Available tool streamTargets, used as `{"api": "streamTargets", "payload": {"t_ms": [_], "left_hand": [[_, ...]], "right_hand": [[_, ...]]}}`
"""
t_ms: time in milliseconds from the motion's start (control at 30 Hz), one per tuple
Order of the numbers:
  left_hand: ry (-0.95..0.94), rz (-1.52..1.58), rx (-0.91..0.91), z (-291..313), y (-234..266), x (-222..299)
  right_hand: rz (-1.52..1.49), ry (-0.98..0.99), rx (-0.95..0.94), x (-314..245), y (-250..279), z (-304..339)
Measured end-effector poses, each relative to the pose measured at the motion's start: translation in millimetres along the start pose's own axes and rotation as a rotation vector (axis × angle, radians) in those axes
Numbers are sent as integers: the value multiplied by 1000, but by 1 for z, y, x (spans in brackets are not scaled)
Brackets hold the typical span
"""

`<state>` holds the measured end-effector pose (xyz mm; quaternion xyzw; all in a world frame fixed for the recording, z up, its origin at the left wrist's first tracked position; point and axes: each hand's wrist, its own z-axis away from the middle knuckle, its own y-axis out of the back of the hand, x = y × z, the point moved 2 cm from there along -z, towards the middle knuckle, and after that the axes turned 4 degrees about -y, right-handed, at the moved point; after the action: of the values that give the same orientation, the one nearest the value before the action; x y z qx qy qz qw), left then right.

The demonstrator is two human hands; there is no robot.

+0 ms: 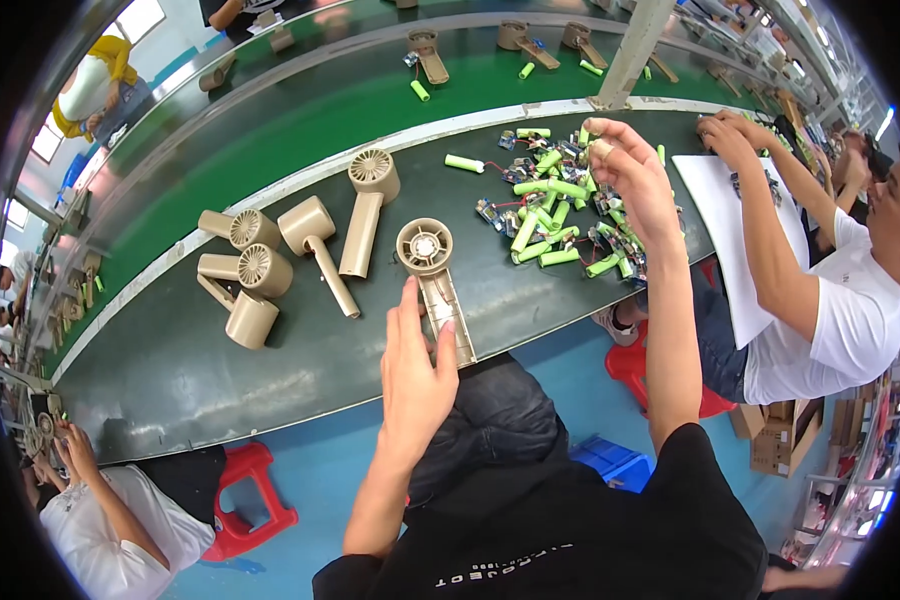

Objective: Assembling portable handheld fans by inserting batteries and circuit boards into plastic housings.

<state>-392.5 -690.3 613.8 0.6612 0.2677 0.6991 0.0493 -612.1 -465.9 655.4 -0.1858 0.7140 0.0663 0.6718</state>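
On bench point(300, 385) | L hand point(417, 378) splayed, touching fan hsg point(440, 292) | R hand point(638, 185) nr grn cells point(568, 189), grip unclear

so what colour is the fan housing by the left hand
The fan housing is tan, best in head view.

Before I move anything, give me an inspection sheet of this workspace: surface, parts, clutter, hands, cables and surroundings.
Surface: dark green worktable, with a pale edge strip between it and the green belt.
Job's things: open fan housing, fan end away from the person; pile of green cells with small circuit boards to its right.
Clutter: several beige fan housings grouped left of the open one.
Left hand: fingers extended, at the open handle.
Right hand: raised at the pile; whether it holds anything is unclear.
Cables: thin red wires among cells and boards.
Surroundings: seated co-worker at right, red stool, blue bin.
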Motion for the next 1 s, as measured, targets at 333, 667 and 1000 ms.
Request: {"api": "streamTargets", "payload": {"t_ms": [333, 667, 1000], "left_hand": [[-337, -153, 229, -16, 21, 14], [-303, -176, 199, -16, 25, 4], [-332, -192, 186, -19, 26, 9]], "right_hand": [[559, -230, -139, -7, -3, -5], [1092, -137, 60, -2, 33, 6], [682, 247, 132, -20, 23, 20]]}}
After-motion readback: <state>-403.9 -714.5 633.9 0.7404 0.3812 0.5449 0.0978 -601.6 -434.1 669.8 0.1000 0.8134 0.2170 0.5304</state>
